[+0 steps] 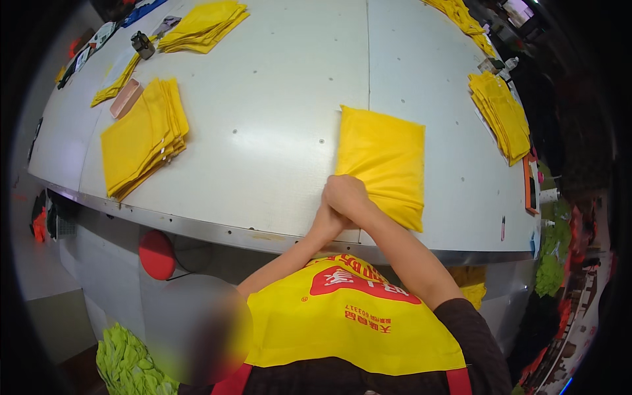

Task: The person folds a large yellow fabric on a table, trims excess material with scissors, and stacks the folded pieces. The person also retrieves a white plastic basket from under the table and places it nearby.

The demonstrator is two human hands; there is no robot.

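A folded yellow cloth (388, 151) lies on the pale table, its lower part creased and pulled toward my hands. My right hand (349, 196) is closed at its lower left edge, knuckles up, seemingly gripping the fabric. Beneath and against it sits my left hand (333, 212), close to the same corner. The right hand covers the left one's fingers, so their hold is hidden.
Stacks of yellow cloth lie at left (141, 141), far left (204, 26) and right (500, 115). A pink tray (126, 99) and a dark jar (142, 45) stand at left. A pink pen (503, 228) lies near the right edge. A red stool (157, 255) stands below the table.
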